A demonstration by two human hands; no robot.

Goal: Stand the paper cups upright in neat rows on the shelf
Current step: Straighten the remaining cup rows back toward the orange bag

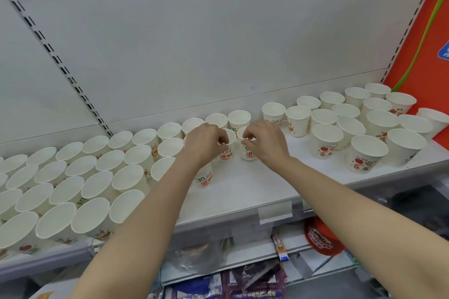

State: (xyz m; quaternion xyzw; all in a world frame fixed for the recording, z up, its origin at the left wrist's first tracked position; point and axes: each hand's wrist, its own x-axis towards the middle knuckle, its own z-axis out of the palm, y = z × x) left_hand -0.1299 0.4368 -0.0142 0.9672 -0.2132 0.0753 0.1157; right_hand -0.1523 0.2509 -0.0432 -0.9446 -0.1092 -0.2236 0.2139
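Observation:
Several white paper cups with red and green print stand upright on the white shelf (243,187). Neat rows of cups (80,177) fill its left half, and a looser group of cups (352,133) stands at the right. In the middle, my left hand (204,145) pinches the rim of one cup (227,150). Right beside it, my right hand (267,143) pinches the rim of a second cup (247,152). Both cups stand upright on the shelf, close together. Another cup (205,179) stands partly hidden under my left wrist.
The shelf's grey back panel rises behind the cups. An orange-red panel (418,39) bounds the shelf on the right. A price-tag holder (275,211) hangs on the front edge. Packaged goods (255,279) and a red item (323,238) lie on lower shelves.

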